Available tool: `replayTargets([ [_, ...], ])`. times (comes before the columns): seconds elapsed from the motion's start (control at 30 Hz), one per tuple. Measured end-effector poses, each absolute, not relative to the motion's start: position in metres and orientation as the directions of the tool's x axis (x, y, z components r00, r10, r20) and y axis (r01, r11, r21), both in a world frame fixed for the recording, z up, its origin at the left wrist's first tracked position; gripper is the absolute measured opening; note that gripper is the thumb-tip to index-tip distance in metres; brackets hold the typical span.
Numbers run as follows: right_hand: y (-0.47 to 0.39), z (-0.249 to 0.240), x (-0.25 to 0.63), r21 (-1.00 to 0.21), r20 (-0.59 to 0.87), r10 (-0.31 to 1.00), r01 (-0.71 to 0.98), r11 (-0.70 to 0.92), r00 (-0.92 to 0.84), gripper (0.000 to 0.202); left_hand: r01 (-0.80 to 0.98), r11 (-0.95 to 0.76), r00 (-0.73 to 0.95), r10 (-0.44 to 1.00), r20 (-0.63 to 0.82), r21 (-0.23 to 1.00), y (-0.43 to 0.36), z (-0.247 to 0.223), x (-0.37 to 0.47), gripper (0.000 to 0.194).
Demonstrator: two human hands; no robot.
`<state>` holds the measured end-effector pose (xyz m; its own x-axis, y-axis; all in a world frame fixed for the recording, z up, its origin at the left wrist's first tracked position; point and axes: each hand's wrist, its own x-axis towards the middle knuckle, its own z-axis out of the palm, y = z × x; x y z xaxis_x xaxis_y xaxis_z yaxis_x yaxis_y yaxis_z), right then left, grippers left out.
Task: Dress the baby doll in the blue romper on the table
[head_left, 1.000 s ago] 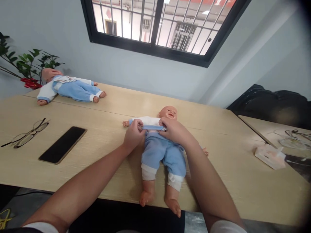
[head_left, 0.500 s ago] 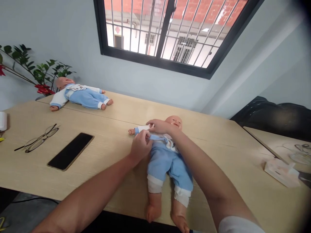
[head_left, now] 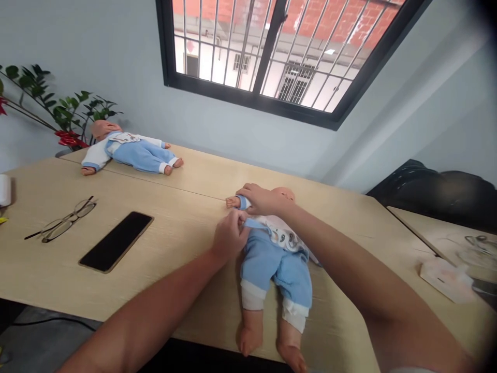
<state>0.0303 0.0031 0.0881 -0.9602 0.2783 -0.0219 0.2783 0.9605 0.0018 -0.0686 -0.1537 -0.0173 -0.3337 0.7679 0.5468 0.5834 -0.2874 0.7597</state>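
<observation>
A baby doll (head_left: 285,195) lies on its back on the table, feet toward me, in light blue trousers (head_left: 258,259) and a white printed top (head_left: 285,235). My left hand (head_left: 230,235) is closed, pinching a light blue strip of the doll's clothing (head_left: 256,224) at the side of its waist. My right hand (head_left: 264,199) reaches across the doll's chest, its fingers wrapped over the doll's sleeve (head_left: 244,202) near the blue cuff. The doll's small hand pokes out past my fingers. My right hand and forearm hide part of its face and chest.
Another doll (head_left: 135,153) in similar clothes lies at the back left, near a potted plant (head_left: 72,114). Eyeglasses (head_left: 64,223) and a black phone (head_left: 116,242) rest on the table's left part. At the right are a whitish packet (head_left: 446,277) and black chairs (head_left: 438,194).
The doll's arm and sleeve have shifted to the right and up, with the cuff now closer to my right hand. My left hand still pinches the blue strip, pulled slightly right.
</observation>
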Motion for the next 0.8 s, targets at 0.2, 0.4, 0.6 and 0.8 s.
replayTargets([
  [0.2,-0.015,0.097,0.083,0.088,-0.001,0.257,0.256,0.963,-0.967,0.047,0.567,-0.311,-0.347,0.75,0.563,0.763,-0.16,-0.014,-0.066,0.012],
  [0.4,-0.034,0.097,0.096,0.233,-0.041,0.189,0.175,0.957,-0.981,0.037,0.505,-0.278,-0.34,0.806,0.484,0.817,-0.161,-0.014,-0.064,0.014],
  [0.6,-0.043,0.094,0.1,0.218,-0.022,0.14,0.132,0.967,-0.99,0.038,0.503,-0.252,-0.3,0.846,0.44,0.827,-0.152,-0.02,-0.072,0.012],
  [0.8,-0.044,0.09,0.105,0.212,0.003,0.125,0.123,0.969,-0.992,0.045,0.5,-0.3,-0.287,0.827,0.483,0.812,-0.147,-0.026,-0.075,0.01],
])
